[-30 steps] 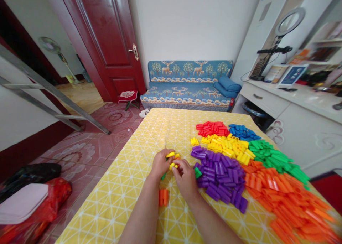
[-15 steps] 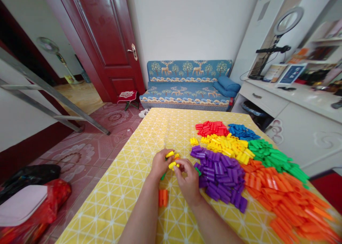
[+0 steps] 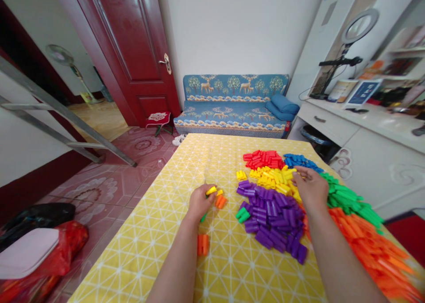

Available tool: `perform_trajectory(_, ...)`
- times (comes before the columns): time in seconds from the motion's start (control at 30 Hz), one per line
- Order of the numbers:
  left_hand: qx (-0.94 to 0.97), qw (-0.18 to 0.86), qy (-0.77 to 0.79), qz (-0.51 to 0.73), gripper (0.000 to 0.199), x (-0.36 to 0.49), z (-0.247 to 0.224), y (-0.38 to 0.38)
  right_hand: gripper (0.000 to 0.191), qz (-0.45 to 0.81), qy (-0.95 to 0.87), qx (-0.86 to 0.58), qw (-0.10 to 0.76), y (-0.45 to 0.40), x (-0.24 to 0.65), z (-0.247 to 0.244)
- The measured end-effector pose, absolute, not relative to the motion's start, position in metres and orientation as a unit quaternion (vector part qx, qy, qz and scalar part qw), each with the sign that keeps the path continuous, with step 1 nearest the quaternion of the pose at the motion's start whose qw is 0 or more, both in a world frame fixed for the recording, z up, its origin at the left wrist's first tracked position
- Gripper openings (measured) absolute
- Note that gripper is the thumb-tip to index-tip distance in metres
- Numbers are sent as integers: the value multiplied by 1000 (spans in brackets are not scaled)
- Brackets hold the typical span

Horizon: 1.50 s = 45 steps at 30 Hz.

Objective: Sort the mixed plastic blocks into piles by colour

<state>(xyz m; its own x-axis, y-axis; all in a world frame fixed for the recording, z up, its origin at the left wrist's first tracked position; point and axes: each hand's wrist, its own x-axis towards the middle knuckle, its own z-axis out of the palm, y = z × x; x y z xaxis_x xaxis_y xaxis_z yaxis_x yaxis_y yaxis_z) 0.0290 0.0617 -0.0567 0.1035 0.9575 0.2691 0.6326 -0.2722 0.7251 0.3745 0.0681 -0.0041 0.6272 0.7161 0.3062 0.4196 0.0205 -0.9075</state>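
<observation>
My left hand [image 3: 201, 202] is closed around a yellow plastic building piece [image 3: 211, 190] whose end sticks out past the fingers. A bit of green shows below that palm. Just right of its fingertips are a small yellow piece and an orange piece [image 3: 221, 201]. My right hand [image 3: 311, 189] is over the right end of the yellow pile [image 3: 270, 178], thumb and fingers pinched on a yellow piece [image 3: 292, 173]. Near my left forearm lies another orange piece [image 3: 202, 245]. A green piece [image 3: 243, 215] rests against the left side of the purple pile [image 3: 274, 216].
Red [image 3: 264, 159], blue [image 3: 300, 161], green [image 3: 352, 199] and orange [image 3: 368, 250] piles cover the right side of the patterned tablecloth [image 3: 159, 214]. A sofa [image 3: 229, 108] stands beyond the table, a white cabinet [image 3: 381, 152] to the right.
My right hand has moved from beside my left hand to the yellow pile at the right. This uncovers the orange piece and the green piece. My left hand stays in place.
</observation>
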Motion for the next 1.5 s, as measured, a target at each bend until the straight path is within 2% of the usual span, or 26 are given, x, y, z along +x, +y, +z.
perform_trajectory(0.2,711,221,557,369,25,29,-56,62,39,115,-405,-744,519,73,393,-20)
perform_trajectory(0.33,711,226,549,377,26,28,-57,62,38,-9,-454,-760,466,61,382,-16)
perform_trajectory(0.43,710,228,550,375,26,28,-58,62,42,-64,-478,-725,491,46,353,-3)
perform_trajectory(0.57,707,234,553,374,26,29,-59,62,28,27,-566,-612,551,23,282,8)
perform_trajectory(0.67,708,243,546,377,32,29,-57,61,24,159,-655,-539,506,10,225,2)
perform_trajectory(0.77,729,243,528,362,39,28,-53,59,34,243,-687,-514,454,2,183,-13)
perform_trajectory(0.97,736,228,539,341,37,29,-48,58,56,252,-644,-565,450,-4,153,-47)
perform_trajectory(1.17,723,240,538,362,37,30,-54,61,54,290,-631,-540,475,-12,148,-61)
perform_trajectory(1.33,674,322,512,424,29,29,-54,61,49,290,-610,-526,517,-15,148,-63)
perform_trajectory(1.5,652,368,496,441,29,30,-49,58,47,371,-554,-519,535,-16,149,-61)
